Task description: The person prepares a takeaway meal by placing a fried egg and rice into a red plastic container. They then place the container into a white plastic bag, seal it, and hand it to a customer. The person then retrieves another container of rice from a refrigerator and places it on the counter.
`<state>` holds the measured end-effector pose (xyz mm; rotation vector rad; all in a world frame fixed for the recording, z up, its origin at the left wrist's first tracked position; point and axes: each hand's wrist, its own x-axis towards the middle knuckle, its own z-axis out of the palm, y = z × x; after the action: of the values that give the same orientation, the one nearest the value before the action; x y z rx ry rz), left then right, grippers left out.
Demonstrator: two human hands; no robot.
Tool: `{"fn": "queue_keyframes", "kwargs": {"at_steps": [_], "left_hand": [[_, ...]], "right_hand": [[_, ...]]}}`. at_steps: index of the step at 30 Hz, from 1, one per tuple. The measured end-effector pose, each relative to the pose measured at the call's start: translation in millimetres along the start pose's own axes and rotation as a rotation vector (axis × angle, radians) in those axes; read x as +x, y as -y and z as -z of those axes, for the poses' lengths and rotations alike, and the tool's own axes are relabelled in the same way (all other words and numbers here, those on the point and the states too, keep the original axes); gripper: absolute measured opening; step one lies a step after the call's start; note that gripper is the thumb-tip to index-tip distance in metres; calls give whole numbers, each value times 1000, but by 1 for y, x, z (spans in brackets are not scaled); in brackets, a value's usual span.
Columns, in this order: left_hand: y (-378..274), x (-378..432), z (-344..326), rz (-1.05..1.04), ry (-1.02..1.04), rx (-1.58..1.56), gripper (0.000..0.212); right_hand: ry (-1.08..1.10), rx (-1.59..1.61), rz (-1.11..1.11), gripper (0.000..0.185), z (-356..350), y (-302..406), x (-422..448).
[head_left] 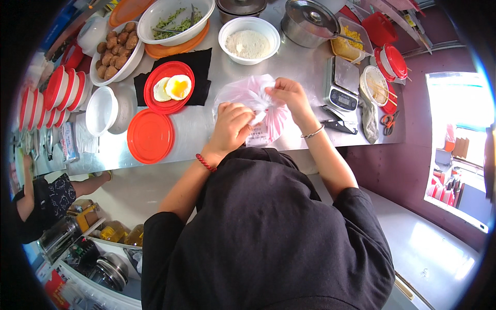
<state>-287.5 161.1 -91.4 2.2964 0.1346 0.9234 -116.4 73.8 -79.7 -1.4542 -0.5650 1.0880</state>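
Observation:
A thin pinkish plastic bag (240,91) lies on the steel counter in front of me, with a printed paper slip (257,135) at its near side. My left hand (234,124) grips a gathered white part of the bag. My right hand (290,97) pinches the bag's twisted top between thumb and fingers. What the bag holds is hidden. To the left, fried eggs (174,88) sit on a red lid or plate (188,69) over a black cloth (201,83). Another red lid (151,135) lies nearer the counter's edge. Beyond the bag stands a white bowl of flour-like powder (248,42).
A digital scale (343,85), black-handled tool (339,122), cloth (370,120) and orange-handled scissors (388,123) lie right. Brown balls (116,50), shredded greens (176,23), an empty white bowl (101,110) and stacked red-lidded bowls (58,93) are left. Another person (42,197) stands far left.

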Motion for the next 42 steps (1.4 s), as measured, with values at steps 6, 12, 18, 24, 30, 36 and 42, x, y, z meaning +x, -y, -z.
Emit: {"fn": "queue_keyframes", "kwargs": {"at_steps": [6,12,18,24,30,36,42], "left_hand": [[7,-34,-5,573,-169,-412,19],[9,-65,11,832,-129,-514,19],[14,-81,11,905,-161,-627,18],[12,-47,12,627,-193,-379,11],[13,-30,1,770,-257,-717,11],[29,-20,-7,885,-166,-618,15],[28,-16,3,788,-357,-520,10]], "right_hand": [[-221,50,73,11,11,-15,4],[-359,-42,97,9,33,-36,8],[-522,-42,47,10,36,-56,18],[-96,20,190,22,35,-13,1],[-27,-353,144,24,40,-17,-5],[29,-460,131,21,32,-24,-7],[155,78,119,20,22,-14,-24]]}}
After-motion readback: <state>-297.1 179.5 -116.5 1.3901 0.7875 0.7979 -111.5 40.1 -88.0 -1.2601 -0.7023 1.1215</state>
